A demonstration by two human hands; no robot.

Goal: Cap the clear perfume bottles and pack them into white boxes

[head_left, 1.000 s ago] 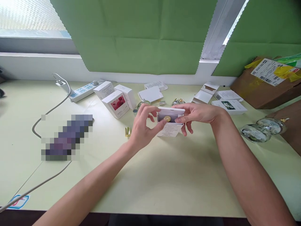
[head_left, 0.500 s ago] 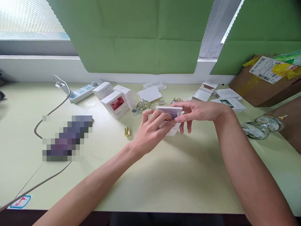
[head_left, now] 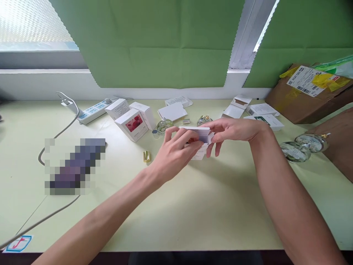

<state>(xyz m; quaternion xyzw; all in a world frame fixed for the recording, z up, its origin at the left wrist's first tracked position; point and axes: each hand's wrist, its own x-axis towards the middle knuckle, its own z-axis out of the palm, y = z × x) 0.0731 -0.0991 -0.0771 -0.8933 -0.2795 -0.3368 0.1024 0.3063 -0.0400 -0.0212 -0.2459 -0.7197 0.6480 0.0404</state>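
Between my hands is a small white carton [head_left: 197, 153] with its end open. A pale lilac inner surface shows under its raised flap, and fine print covers its lower side. My left hand [head_left: 175, 154] grips the carton from the left, fingers bent over the open end. From the right, my right hand [head_left: 231, 131] pinches a side flap between thumb and fingers. Part of the carton is hidden behind my fingers. Just beyond my left hand stand a round glass perfume bottle [head_left: 164, 127] and a small silver cap [head_left: 155, 134]. A gold cap [head_left: 146, 156] is nearer me.
White cartons, one with a red flower picture [head_left: 134, 127], stand near a power strip [head_left: 93, 111]. Flattened boxes [head_left: 173, 111] lie behind. Rightward are round bottles [head_left: 295, 152] and a brown cardboard box [head_left: 300, 103]. A blurred dark object [head_left: 79, 163] and cable lie left.
My view has shifted slightly, so the scene sits a little further left. The carton's open end and side flap show more clearly now. Both hands keep hold of it.
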